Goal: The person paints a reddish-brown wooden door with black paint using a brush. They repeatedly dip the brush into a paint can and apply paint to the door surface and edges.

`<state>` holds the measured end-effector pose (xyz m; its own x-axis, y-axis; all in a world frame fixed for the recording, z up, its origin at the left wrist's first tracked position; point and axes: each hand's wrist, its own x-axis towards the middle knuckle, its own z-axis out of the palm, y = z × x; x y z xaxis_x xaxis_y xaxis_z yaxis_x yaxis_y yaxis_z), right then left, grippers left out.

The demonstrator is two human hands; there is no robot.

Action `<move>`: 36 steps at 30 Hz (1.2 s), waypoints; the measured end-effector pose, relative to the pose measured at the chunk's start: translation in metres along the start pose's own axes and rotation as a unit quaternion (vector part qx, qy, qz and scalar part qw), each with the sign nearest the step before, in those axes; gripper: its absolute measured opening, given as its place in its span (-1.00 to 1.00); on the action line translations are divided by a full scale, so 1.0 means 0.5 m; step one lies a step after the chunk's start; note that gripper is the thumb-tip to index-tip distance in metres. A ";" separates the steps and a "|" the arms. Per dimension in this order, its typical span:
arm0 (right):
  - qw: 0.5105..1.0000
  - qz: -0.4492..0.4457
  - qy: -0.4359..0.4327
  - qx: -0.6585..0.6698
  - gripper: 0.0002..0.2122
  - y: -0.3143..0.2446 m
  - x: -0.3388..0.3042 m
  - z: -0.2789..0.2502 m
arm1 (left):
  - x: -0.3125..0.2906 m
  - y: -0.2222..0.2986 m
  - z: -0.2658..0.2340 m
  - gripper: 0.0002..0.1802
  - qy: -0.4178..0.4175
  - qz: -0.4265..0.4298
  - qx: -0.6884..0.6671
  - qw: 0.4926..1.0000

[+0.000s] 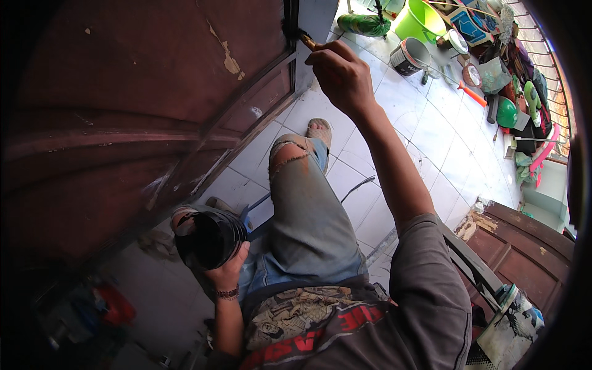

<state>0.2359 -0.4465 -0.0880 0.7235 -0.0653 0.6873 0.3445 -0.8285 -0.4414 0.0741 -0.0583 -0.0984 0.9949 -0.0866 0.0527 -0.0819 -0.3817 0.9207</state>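
My right hand (341,74) is closed around a paintbrush (306,41) with a yellowish handle. Its dark bristles meet the far edge of a brown panelled door (142,68), where the surface is black. Patches of the door's finish are chipped, showing a pale layer. Low on the left, my left hand (230,268) grips a black tub (208,242) from beneath and the side. Dark, glossy paint appears to be inside; how deep it is I cannot tell. The tub is by my left knee.
White tiles (425,139) cover the floor. Along the far right lie a lime-green bucket (419,23), a paint can (410,57), an orange-handled tool (473,94) and cluttered household items. Another brown panelled door (524,246) stands at the right, with peeling patches.
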 end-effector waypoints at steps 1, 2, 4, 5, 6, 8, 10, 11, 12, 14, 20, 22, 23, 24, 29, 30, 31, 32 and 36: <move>1.000 -0.002 -0.023 0.018 -0.90 -0.009 -0.005 -0.005 | 0.002 0.002 -0.002 0.10 -0.011 -0.004 0.013 1.000; 0.998 -0.005 -0.045 0.036 -0.90 -0.012 -0.007 -0.006 | 0.002 0.005 -0.005 0.12 -0.021 -0.008 0.025 0.999; 0.993 0.014 -0.113 0.028 -0.87 0.013 0.014 -0.001 | 0.006 0.013 -0.008 0.14 -0.039 -0.021 0.042 0.998; 0.994 0.012 -0.104 0.020 -0.86 0.029 0.032 0.000 | 0.007 0.017 -0.007 0.14 -0.049 -0.030 0.045 0.997; 0.995 0.007 -0.094 0.016 -0.86 0.037 0.050 0.000 | 0.008 0.018 -0.007 0.15 -0.054 -0.039 0.049 0.997; 0.996 -0.088 -0.004 0.014 -0.82 -0.013 0.077 -0.031 | 0.001 0.006 -0.008 0.14 -0.044 -0.002 0.063 0.997; 0.985 -0.140 0.097 0.009 -0.80 -0.065 0.084 -0.066 | 0.003 0.005 -0.001 0.12 -0.033 0.012 0.043 0.998; 0.970 -0.184 0.161 -0.009 -0.78 -0.081 0.093 -0.074 | 0.004 0.012 0.004 0.11 -0.024 0.007 0.019 1.000; 0.968 -0.177 0.178 -0.005 -0.81 -0.095 0.082 -0.078 | 0.006 0.019 0.007 0.10 -0.020 0.002 -0.007 1.000; 0.971 -0.181 0.154 -0.014 -0.79 -0.064 0.068 -0.052 | 0.014 0.038 0.005 0.05 -0.025 0.012 0.054 0.998; 0.980 -0.046 -0.184 -0.052 -0.89 0.022 -0.082 0.037 | 0.022 0.060 0.008 0.11 -0.012 -0.009 -0.015 1.000; 0.978 -0.051 -0.201 -0.019 -0.90 -0.009 -0.018 0.001 | 0.024 0.067 0.003 0.19 -0.023 0.012 -0.010 1.000; 0.983 -0.044 -0.180 -0.009 -0.90 -0.021 0.034 -0.026 | 0.022 0.061 0.002 0.23 -0.022 0.013 -0.018 1.000; 0.986 -0.040 -0.161 0.002 -0.90 -0.042 0.099 -0.060 | 0.018 0.053 0.002 0.27 -0.017 0.015 -0.028 0.999; 0.986 -0.159 0.053 -0.012 -0.81 -0.178 0.318 -0.254 | -0.010 0.018 -0.009 0.33 -0.009 -0.012 -0.027 1.000; 0.976 -0.192 0.104 -0.018 -0.78 -0.195 0.330 -0.275 | -0.012 0.015 -0.011 0.33 -0.013 -0.012 -0.017 1.000; 0.961 -0.227 0.148 -0.047 -0.76 -0.205 0.334 -0.286 | -0.014 0.012 -0.014 0.32 -0.017 -0.011 -0.007 1.000; 0.943 -0.262 0.192 -0.073 -0.74 -0.216 0.337 -0.293 | -0.016 0.009 -0.017 0.32 -0.019 -0.011 0.003 1.000; 0.972 -0.209 0.098 -0.040 -0.81 -0.154 0.257 -0.188 | -0.029 -0.033 -0.014 0.30 -0.020 0.005 -0.023 1.000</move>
<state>0.2464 -0.4432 0.0885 0.4001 0.1889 0.8968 0.5306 -0.8456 -0.0586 0.0614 -0.0443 -0.1116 0.9907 -0.1278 0.0465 -0.0876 -0.3378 0.9371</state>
